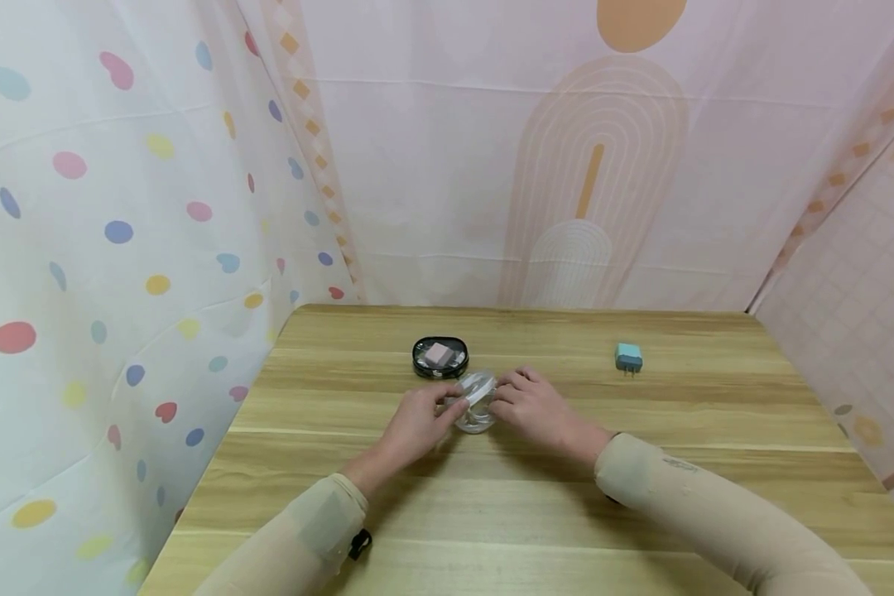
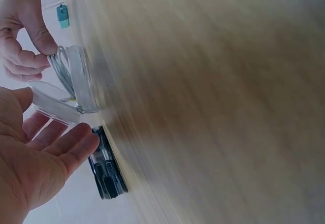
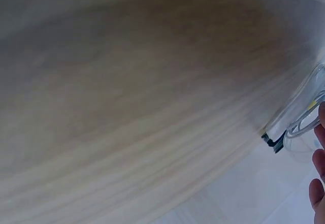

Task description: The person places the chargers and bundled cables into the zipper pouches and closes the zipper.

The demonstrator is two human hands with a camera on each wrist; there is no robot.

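A clear round plastic case (image 1: 474,425) stands on the table between both hands, its transparent lid (image 2: 56,106) tilted up. My left hand (image 1: 420,415) holds that lid between thumb and fingers. A coiled pale cable (image 2: 62,70) rises partly out of the case in the left wrist view. My right hand (image 1: 534,411) pinches the coil at its edge with thumb and finger. Only the fingertips of the right hand (image 3: 319,170) show in the right wrist view, beside the cable (image 3: 303,126).
Just behind the case lies a black-rimmed clear-topped pouch (image 1: 440,370) with a pink item inside. A teal and dark blue plug adapter (image 1: 629,357) sits toward the back right of the wooden table (image 1: 492,530). Patterned curtains (image 1: 432,165) hang behind and at the sides.
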